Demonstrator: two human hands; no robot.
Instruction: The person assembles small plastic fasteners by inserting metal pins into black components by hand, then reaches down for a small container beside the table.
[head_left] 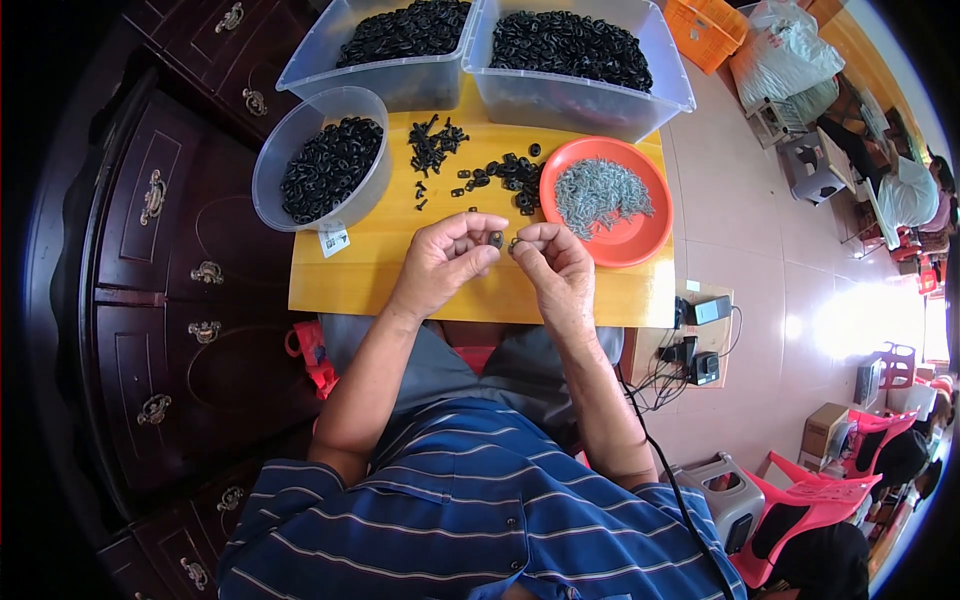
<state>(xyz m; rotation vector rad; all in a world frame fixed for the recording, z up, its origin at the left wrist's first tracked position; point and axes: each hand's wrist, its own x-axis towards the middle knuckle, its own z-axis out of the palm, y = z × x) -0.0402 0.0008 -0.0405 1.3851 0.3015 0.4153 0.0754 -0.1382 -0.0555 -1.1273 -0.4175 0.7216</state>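
Observation:
Above the yellow table (350, 285) my two hands meet almost fingertip to fingertip. My left hand (445, 258) pinches a small black plastic part (495, 239) between thumb and fingers. The fingers of my right hand (556, 268) are pinched round a tiny dark piece (514, 243), too small to name. Just beyond the hands lies a loose group of small black parts (520, 175). Farther left is a pile of black screw-like pieces (430, 150). Beside my right hand, a red plate (640, 244) holds many small silvery metal pins or screws (602, 195).
A round clear tub (268, 195) of black rings stands at the table's left. Two clear bins (400, 88) of black parts line the far edge. Dark wooden drawers (140, 300) rise at left. Cables and small devices (705, 368) lie at right, with pink chairs (800, 490) behind.

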